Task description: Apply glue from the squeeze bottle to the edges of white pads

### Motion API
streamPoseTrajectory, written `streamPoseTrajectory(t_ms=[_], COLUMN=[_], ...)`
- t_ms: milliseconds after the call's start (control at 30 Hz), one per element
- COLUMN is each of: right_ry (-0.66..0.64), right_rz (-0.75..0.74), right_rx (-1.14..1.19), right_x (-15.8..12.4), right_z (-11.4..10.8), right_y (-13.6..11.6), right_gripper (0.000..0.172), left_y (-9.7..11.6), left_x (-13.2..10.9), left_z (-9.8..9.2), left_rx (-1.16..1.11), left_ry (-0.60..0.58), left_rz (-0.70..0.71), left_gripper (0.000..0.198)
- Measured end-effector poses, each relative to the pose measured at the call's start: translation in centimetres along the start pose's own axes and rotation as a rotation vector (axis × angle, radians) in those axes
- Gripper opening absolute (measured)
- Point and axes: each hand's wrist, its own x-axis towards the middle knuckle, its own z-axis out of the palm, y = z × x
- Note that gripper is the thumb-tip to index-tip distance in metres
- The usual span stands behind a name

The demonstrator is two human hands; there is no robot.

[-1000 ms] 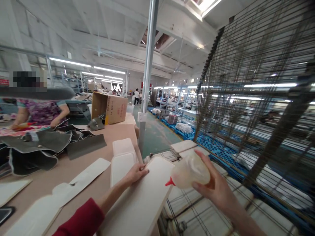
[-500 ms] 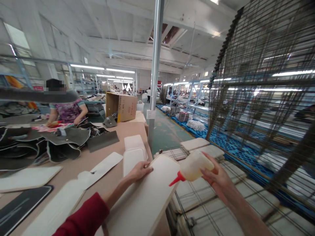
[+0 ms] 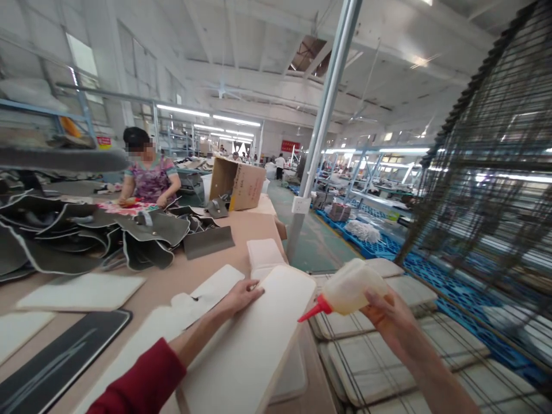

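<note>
My left hand (image 3: pixel 242 296) grips the left edge of a long white padded panel (image 3: pixel 254 345), thumb on its top face. The panel is tilted over the table's right edge. In my right hand (image 3: pixel 388 310) is a squeeze bottle (image 3: pixel 356 286) of yellowish liquid, tipped so that its red nozzle (image 3: pixel 314 309) points down and left, close to the panel's right edge. Whether the nozzle touches the panel, I cannot tell. Under and behind the panel lie more white pieces (image 3: pixel 264 253). Left of my forearm is a white sheet with a notch (image 3: pixel 211 290).
A dark panel (image 3: pixel 64 359) and white panels (image 3: pixel 81 291) lie on the brown table (image 3: pixel 235 230). Grey cut pieces (image 3: pixel 150 227) heap up near a person (image 3: pixel 150 178) across the table. A metal post (image 3: pixel 317 132), a cardboard box (image 3: pixel 246 187) and a wire rack (image 3: pixel 375 359) bearing pads stand around.
My view has swung left, so the scene shifts rightward. The bottle stays in my right hand, its nozzle still beside the panel's right edge. My left hand keeps its hold.
</note>
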Motion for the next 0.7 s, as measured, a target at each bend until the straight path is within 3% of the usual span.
streamPoseTrajectory(t_ms=[100,167,267,367,533,700], right_ry=[0.031,0.119,0.255,0.282,0.126,0.223], right_rz=[-0.012,-0.045,-0.083,-0.094,-0.123,-0.359], right_rx=[0.058,0.126,0.151,0.101,0.022,-0.073], right_x=[-0.3,-0.9,-1.7,-1.9,-1.8,-2.5], right_z=[1.4,2.3,3.3,3.9,4.5,6.7], right_y=[0.8,1.3,2.0,2.1,-0.6,-3.8], right_gripper=[0.058,0.058,0.062,0.064,0.065,0.057], left_y=[-0.5,-0.8,-1.0,-0.9,0.1,0.1], left_x=[0.1,0.1,0.0,-0.3,-0.6,-0.1], left_z=[-1.6,-2.4,-3.4,-4.1,-4.0,-2.6], left_rx=[-0.097,-0.196,-0.295,-0.310,-0.297,-0.304], left_ry=[0.002,-0.029,-0.077,-0.085,-0.087,-0.099], left_rz=[-0.020,-0.043,-0.066,-0.075,-0.067,-0.073], left_gripper=[0.063,0.064,0.058,0.054,0.057,0.061])
